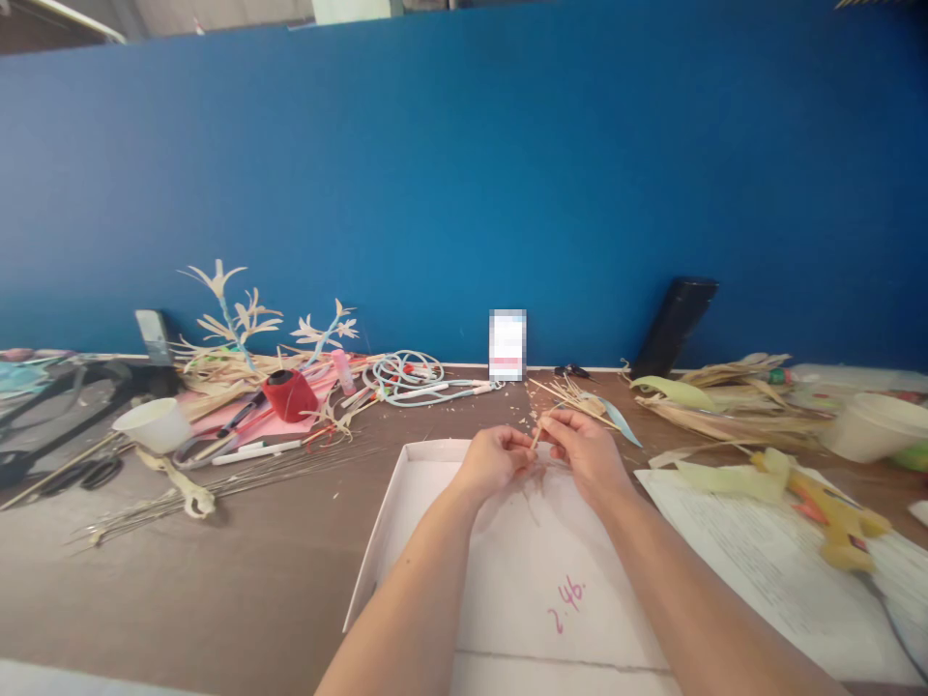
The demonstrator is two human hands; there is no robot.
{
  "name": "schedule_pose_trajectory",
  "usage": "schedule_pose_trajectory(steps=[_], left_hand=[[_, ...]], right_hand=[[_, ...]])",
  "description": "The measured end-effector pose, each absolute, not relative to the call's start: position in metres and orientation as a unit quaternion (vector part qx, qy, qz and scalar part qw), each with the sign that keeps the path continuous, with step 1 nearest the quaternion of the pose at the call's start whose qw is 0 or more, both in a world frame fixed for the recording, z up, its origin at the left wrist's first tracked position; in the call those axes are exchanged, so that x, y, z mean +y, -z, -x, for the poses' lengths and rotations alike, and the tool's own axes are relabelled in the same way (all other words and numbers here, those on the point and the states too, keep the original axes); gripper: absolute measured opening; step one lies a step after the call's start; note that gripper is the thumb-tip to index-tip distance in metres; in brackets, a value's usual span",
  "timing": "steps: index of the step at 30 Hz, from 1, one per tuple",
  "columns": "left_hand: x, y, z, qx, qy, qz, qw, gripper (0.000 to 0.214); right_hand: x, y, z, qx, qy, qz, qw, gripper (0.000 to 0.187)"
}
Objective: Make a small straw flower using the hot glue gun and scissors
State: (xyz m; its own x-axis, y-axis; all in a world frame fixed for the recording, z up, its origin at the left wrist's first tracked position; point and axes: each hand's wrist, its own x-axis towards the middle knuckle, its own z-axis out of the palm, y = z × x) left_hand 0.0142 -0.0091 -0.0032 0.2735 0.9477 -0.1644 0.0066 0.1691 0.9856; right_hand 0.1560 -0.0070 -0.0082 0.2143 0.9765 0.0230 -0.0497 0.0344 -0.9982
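My left hand (500, 459) and my right hand (576, 445) meet above the far edge of a shallow white box lid (522, 590) with pink writing on it. Between the fingertips of both hands is a thin, pale straw-like strip (536, 437), pinched from either side. Its lower end and exact shape are too small to make out. Just beyond my right hand lie several thin sticks (572, 394) and a light blue leaf-shaped piece (616, 420). Small pale scraps are scattered on the table in front of my fingers.
On the left are a red spool (290, 394), a white cup (152, 425), thin wires (217, 491), scissors (91, 474) and straw flowers (232, 309). A yellow glue gun (833, 512) rests on printed paper (746, 551) at right, near dried husks (739, 396). A blue partition (449, 193) stands behind.
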Motion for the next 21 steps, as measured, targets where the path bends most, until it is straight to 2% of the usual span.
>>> schedule_pose_trajectory(steps=[21], left_hand=[[-0.0094, 0.003, -0.0126, 0.463, -0.373, -0.529, 0.606, 0.008]], right_hand=[[-0.0091, 0.0046, -0.1519, -0.463, -0.418, 0.529, 0.575, 0.028]])
